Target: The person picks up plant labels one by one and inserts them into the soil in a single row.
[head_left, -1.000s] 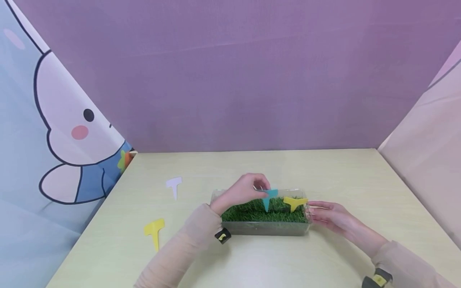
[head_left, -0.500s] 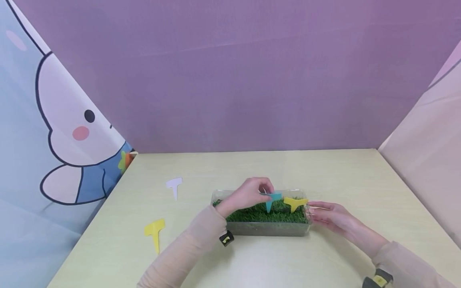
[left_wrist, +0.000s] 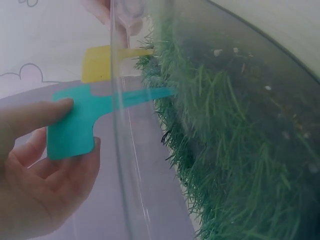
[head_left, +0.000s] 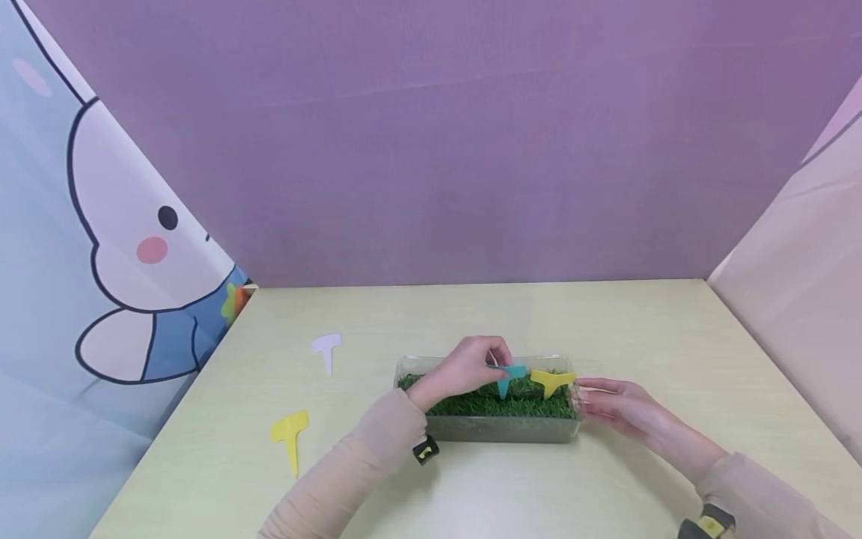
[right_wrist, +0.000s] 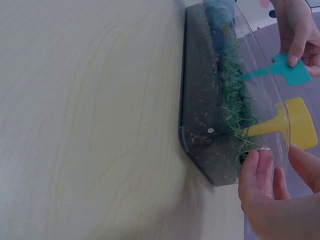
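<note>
A clear rectangular planter box (head_left: 501, 430) holds dark soil and green grass (head_left: 498, 406). My left hand (head_left: 468, 367) pinches the T-shaped head of a teal plant label (left_wrist: 72, 125) between thumb and fingers. That label's pointed stem reaches down into the grass. To its right, a yellow plant label (head_left: 552, 380) stands in the grass near the box's right end. My right hand (head_left: 622, 406) grips that end; in the right wrist view its fingers (right_wrist: 251, 180) lie against the end wall and its thumb is by the rim, close to the yellow label.
On the table (head_left: 498, 498) left of the box lie a white plant label (head_left: 327, 346) and, nearer the front, another yellow plant label (head_left: 289, 430). A purple cloth wall (head_left: 471, 165) rises behind the table, and patterned cloth hangs at the left.
My left hand has moved slightly right and down with the teal label, which sits lower in the grass. My right hand has stayed at the box's end.
</note>
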Motion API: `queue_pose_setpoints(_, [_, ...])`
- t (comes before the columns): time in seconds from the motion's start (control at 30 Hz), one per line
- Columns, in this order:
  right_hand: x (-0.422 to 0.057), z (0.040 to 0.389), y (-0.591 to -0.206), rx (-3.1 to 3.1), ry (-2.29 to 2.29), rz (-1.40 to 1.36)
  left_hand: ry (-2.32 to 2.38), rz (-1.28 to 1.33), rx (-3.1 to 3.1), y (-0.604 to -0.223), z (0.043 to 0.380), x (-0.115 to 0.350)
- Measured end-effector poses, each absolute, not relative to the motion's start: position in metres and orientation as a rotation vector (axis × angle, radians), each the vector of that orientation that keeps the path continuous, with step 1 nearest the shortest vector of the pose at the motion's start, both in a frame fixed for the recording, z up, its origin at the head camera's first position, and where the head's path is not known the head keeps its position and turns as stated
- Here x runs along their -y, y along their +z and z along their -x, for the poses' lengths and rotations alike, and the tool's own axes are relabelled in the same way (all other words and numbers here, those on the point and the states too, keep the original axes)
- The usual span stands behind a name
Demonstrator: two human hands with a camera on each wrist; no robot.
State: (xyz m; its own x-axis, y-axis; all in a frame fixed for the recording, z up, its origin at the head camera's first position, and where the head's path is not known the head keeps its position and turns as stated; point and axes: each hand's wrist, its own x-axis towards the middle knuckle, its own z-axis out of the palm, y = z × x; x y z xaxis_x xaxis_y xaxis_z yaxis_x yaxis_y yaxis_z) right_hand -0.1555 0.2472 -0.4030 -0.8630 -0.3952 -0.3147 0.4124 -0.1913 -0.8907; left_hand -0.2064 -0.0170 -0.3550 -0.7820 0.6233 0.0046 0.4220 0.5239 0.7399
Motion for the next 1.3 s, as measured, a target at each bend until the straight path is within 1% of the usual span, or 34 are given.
queue_pose_setpoints(0.2, [-0.248, 0.156, -0.406, -1.566, -2.091, -0.001, 1.043, -0.893, -2.565, -0.358, 0.206, 0.015])
queue_pose_setpoints(0.43, [-0.255, 0.162, -0.422, -1.521, -2.113, 0.138, 0.997, -0.882, -2.616, -0.359, 0.205, 0.013])
queue_pose_setpoints(0.73, [-0.248, 0.157, -0.407, -1.560, -2.095, -0.002, 0.985, -0.877, -2.631, -0.363, 0.206, 0.010])
queue_pose_setpoints(1.3, [-0.248, 0.157, -0.407, -1.570, -2.086, -0.005, 0.976, -0.871, -2.636, -0.368, 0.205, 0.008])
